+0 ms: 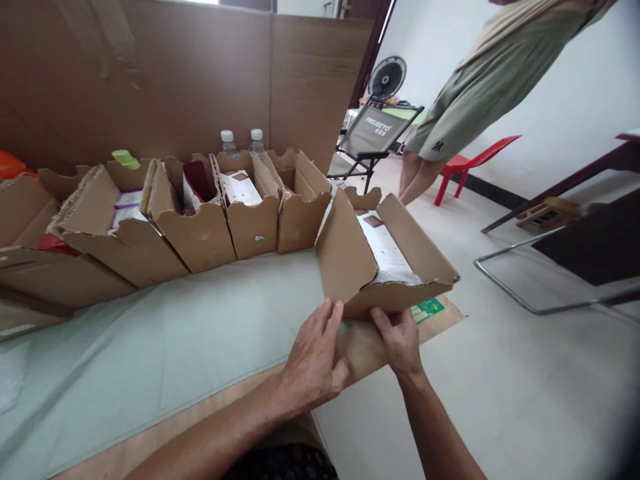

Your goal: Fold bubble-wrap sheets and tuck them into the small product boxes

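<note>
An open cardboard box (pixel 345 257) stands at the right end of the table, turned at an angle, with a white packet (pixel 385 243) and clear plastic inside. My left hand (pixel 317 357) is at its near left corner, fingers extended and spread, fingertips by the lower edge. My right hand (pixel 400 337) has its thumb against the lower front of this box, its other fingers partly hidden under or behind it. Left of it runs a row of similar boxes (pixel 197 240) holding packets, one with a dark red item (pixel 199 180).
A tall cardboard sheet (pixel 190 80) rises behind the row, near two white-capped bottles (pixel 228 141). Pale green cloth (pixel 200 320) covers the table. Beyond are a person in shorts (pixel 450 120), a red chair (pixel 475 160), a folding chair (pixel 377 133) and a fan (pixel 387 78).
</note>
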Action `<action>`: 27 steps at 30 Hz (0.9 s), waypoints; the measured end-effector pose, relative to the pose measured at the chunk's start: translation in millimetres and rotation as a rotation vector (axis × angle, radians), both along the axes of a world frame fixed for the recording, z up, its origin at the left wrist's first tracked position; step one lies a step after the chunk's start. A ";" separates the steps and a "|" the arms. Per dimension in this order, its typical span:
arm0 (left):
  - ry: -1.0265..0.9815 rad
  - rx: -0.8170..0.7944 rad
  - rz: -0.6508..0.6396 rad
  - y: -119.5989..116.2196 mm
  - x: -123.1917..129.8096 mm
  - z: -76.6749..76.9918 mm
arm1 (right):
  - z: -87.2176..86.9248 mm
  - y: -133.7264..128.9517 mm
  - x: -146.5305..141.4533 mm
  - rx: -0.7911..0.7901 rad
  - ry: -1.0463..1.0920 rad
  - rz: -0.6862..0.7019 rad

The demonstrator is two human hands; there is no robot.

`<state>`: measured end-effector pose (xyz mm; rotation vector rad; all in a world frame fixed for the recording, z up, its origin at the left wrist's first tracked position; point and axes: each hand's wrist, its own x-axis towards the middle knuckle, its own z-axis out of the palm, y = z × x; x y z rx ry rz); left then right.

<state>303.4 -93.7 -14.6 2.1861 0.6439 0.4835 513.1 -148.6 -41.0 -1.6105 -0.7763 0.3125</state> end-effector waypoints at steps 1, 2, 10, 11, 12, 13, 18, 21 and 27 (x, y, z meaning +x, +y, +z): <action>0.053 0.036 0.004 2.5 -3.0 -1.0 | 2.1 4.0 7.9 -0.016 -0.005 0.023; 0.101 0.075 0.005 4.5 -8.1 -2.8 | 4.4 8.9 16.2 -0.033 -0.010 0.049; 0.184 0.291 -0.042 1.8 -48.1 -18.3 | 42.2 78.4 92.3 -0.131 0.050 0.392; 0.184 0.304 -0.031 0.6 -47.4 -19.3 | 47.3 88.6 100.2 -0.145 0.053 0.424; 0.182 0.317 -0.022 -0.3 -46.1 -20.2 | 51.4 98.7 107.0 -0.158 0.052 0.449; 0.178 0.328 -0.017 -0.9 -44.4 -21.0 | 54.6 108.6 112.7 -0.169 0.049 0.468; 0.173 0.344 -0.010 0.4 -39.6 -21.6 | 53.1 154.9 124.0 -0.220 0.013 0.459; 0.174 0.344 -0.015 1.8 -39.8 -20.1 | 43.0 179.3 120.6 -0.238 -0.021 0.367; 0.152 0.325 -0.013 1.8 -39.6 -21.4 | 31.6 199.8 106.6 -0.230 -0.140 0.196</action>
